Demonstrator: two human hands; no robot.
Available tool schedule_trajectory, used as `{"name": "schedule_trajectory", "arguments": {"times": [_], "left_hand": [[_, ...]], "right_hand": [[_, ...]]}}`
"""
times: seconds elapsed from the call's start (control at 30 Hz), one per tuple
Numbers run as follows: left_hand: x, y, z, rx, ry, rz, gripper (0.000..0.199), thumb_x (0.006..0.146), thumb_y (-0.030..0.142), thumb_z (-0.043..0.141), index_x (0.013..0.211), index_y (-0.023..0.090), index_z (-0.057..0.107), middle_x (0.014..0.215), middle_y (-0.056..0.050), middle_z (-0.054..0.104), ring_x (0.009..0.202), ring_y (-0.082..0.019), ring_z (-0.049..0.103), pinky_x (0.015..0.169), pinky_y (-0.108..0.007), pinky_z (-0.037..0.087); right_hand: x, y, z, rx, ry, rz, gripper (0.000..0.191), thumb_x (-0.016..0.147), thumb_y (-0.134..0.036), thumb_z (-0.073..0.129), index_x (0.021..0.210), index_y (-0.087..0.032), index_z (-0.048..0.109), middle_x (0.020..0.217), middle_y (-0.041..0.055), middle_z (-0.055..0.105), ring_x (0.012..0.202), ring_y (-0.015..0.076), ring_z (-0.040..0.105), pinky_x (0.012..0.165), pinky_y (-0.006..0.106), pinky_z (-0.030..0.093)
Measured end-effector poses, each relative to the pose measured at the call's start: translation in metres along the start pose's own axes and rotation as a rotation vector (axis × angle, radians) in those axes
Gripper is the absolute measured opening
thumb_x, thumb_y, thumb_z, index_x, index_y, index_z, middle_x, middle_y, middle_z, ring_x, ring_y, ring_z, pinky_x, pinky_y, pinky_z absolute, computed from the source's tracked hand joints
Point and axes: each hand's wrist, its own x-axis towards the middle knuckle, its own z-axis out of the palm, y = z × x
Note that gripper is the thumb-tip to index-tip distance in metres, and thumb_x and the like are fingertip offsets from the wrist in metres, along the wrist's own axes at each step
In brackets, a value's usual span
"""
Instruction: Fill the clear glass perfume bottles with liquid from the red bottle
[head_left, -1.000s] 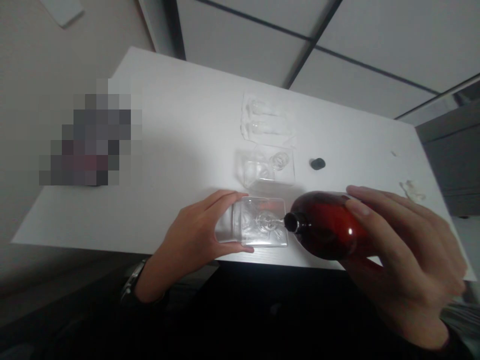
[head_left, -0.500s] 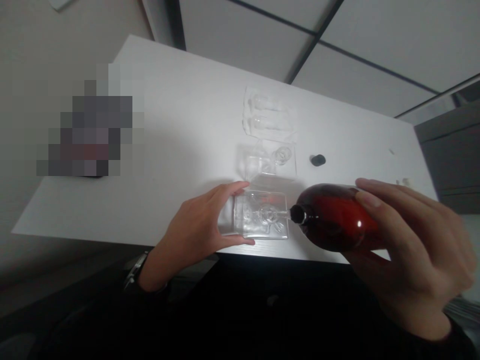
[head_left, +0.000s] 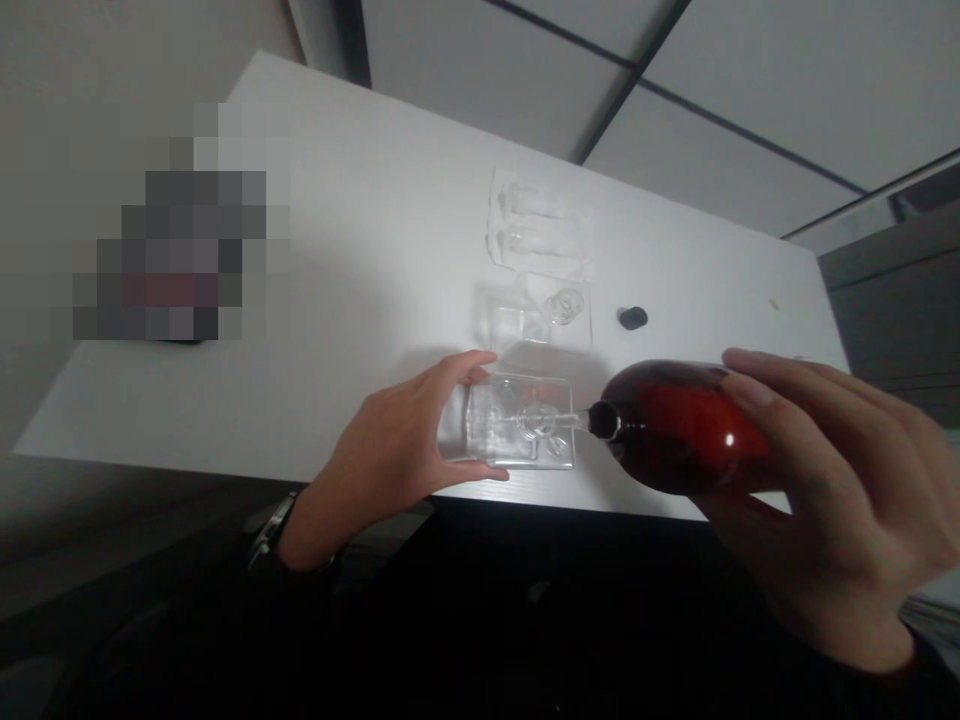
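Observation:
My left hand (head_left: 397,425) grips a clear, box-shaped container (head_left: 480,455) near the table's front edge, thumb on one side and fingers on the other. A dark red-brown bottle (head_left: 675,425) lies tilted in my right hand (head_left: 832,500), its open mouth pointing left over the container's right end. Clear liquid (head_left: 577,421) runs from the bottle's mouth into the container, where a round ripple shows. Just beyond stands another clear piece (head_left: 521,322) with a round feature at its right; its exact kind is hard to make out.
On the white table (head_left: 360,220), a clear package (head_left: 536,230) with two tube-like items lies farther back. A small black cap (head_left: 633,318) sits right of the clear pieces. At the far left is a blurred dark object (head_left: 184,250). Grey panels (head_left: 487,80) rise behind the table.
The bottle and my right hand have shifted slightly to the right. Liquid keeps running from the bottle into the container. My left hand holds its grip, and the view has tilted a little.

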Motion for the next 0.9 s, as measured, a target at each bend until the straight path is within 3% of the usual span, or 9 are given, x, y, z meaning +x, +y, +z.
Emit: {"name": "schedule_trajectory", "arguments": {"times": [0.13, 0.43, 0.73, 0.9], "left_hand": [[0.0002, -0.0012, 0.0011, -0.019, -0.009, -0.023, 0.102, 0.068, 0.051, 0.095, 0.15, 0.022, 0.043, 0.144, -0.015, 0.068, 0.124, -0.034, 0.072, 0.097, -0.044, 0.063], [0.0013, 0.0035, -0.0026, -0.019, -0.029, -0.097, 0.101, 0.068, 0.05, 0.095, 0.151, 0.024, 0.044, 0.148, -0.015, 0.065, 0.126, -0.036, 0.071, 0.098, -0.046, 0.063], [0.0002, 0.0, 0.0004, -0.057, -0.028, -0.113, 0.095, 0.07, 0.049, 0.092, 0.15, 0.026, 0.047, 0.144, -0.015, 0.068, 0.119, -0.039, 0.074, 0.092, -0.051, 0.065], [-0.0001, 0.0028, -0.0012, -0.055, -0.03, -0.139, 0.093, 0.07, 0.045, 0.092, 0.15, 0.026, 0.048, 0.144, -0.013, 0.068, 0.124, -0.037, 0.072, 0.097, -0.049, 0.063]], "right_hand": [[0.0005, 0.0011, -0.0021, -0.009, -0.023, -0.005, 0.085, 0.092, -0.012, 0.075, 0.165, -0.035, 0.039, 0.135, 0.0127, 0.073, 0.121, 0.0375, 0.072, 0.094, 0.05, 0.059], [-0.0001, 0.0033, -0.0042, -0.005, -0.016, 0.031, 0.077, 0.097, -0.018, 0.069, 0.163, -0.043, 0.039, 0.137, 0.0057, 0.073, 0.123, 0.0321, 0.072, 0.098, 0.047, 0.059], [0.0031, 0.0037, -0.0061, 0.029, 0.01, -0.005, 0.078, 0.093, -0.011, 0.068, 0.162, -0.038, 0.044, 0.133, 0.0093, 0.075, 0.118, 0.0364, 0.074, 0.092, 0.052, 0.062], [0.0024, 0.0045, -0.0102, 0.038, -0.007, 0.001, 0.075, 0.095, -0.011, 0.065, 0.162, -0.039, 0.044, 0.135, 0.0096, 0.074, 0.118, 0.0388, 0.074, 0.093, 0.056, 0.061]]}}
